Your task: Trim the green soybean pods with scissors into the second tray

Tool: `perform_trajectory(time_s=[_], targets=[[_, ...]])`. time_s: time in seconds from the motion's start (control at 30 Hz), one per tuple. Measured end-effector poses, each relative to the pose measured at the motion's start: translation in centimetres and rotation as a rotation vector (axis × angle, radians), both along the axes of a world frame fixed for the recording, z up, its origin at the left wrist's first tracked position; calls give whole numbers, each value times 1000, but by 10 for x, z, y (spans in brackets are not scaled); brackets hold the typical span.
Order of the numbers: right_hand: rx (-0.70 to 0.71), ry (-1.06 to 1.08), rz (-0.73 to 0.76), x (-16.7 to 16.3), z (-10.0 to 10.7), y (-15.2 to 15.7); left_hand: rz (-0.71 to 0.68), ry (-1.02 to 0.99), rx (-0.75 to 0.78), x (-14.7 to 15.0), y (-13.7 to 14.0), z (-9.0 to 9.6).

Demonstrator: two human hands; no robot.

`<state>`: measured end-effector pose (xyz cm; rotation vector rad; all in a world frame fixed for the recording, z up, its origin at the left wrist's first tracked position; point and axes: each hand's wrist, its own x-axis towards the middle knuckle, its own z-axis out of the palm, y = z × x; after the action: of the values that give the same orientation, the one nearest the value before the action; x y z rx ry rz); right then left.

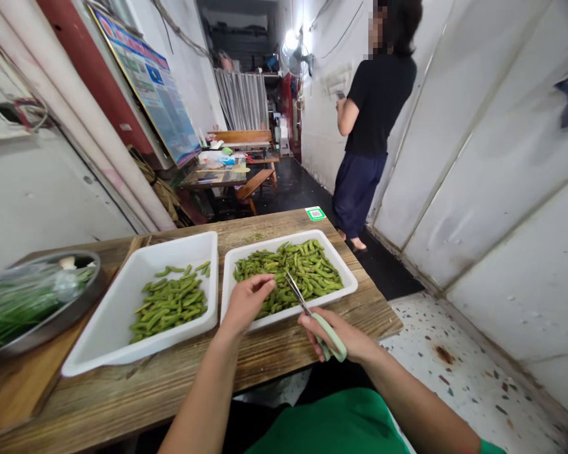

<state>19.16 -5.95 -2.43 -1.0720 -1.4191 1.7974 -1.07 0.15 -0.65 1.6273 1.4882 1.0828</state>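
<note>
My right hand (334,334) grips a pair of scissors (329,334) with pale green handles. Their metal blades are slightly apart and point up over the right white tray (348,287), which holds a heap of green edamame pods (307,268). Thumb and fingers pinched together, my left hand (252,299) hovers over the near left part of that heap; whatever lies between its fingertips cannot be made out. Left of it stands a second white tray (104,328) with a smaller pile of edamame pods (173,302) toward its right side.
Both trays stand on a wooden table (265,359). At the far left, a metal bowl (42,328) of bagged green vegetables rests by a wooden board (33,384). A person (378,107) stands beyond the table's right side. Farther back are a cluttered low table (213,176) and benches.
</note>
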Motion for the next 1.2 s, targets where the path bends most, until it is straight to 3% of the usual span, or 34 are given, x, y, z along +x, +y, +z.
perform_trajectory(time_s=[0.2,0.37,0.53,0.7,0.9,1.03,1.2], targets=[[33,-23,5,0,5,-1,-28,-194,-90,12,-3,-6],[33,-57,-13,-2,10,0,-34,-170,-63,11,-5,-6],[48,-89,-7,-4,14,3,-124,-81,-73,11,-8,-2],[61,-103,-7,-5,9,3,-138,-97,-140,14,-11,4],[-26,1,-42,-6,8,-1,-113,-396,-239,12,-6,1],[-52,87,11,-7,6,-3,-77,-615,-307,7,-3,0],[30,34,34,-11,1,-2,9,-653,-225,7,-5,2]])
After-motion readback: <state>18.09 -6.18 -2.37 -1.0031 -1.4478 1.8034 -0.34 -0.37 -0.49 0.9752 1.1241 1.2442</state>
